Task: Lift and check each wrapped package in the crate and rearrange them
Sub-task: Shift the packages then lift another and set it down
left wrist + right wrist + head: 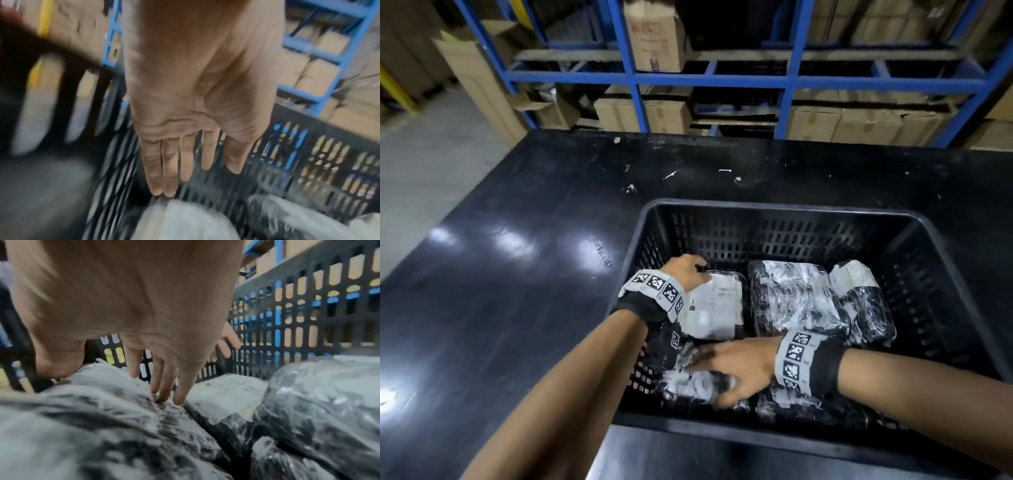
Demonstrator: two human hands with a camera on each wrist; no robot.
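A black slotted crate (774, 209) stands on the black table and holds several packages wrapped in clear film. My left hand (688, 270) hovers at the crate's far left corner, fingers straight (185, 170), just above the far edge of a package with a white label (717, 308) (180, 220). My right hand (726, 370) lies across the near-left package (688, 383). Its spread fingertips (164, 395) touch the film, and the thumb rests on the package's other edge. A larger package (794, 298) and a tilted one (866, 301) lie along the far side. Another package (801, 407) is partly hidden under my right wrist.
The table (517, 274) reaches far to the left of the crate, with small white scraps beyond its far rim. Blue racking (722, 78) stacked with cardboard boxes stands behind the table. Concrete floor (424, 164) shows at the left.
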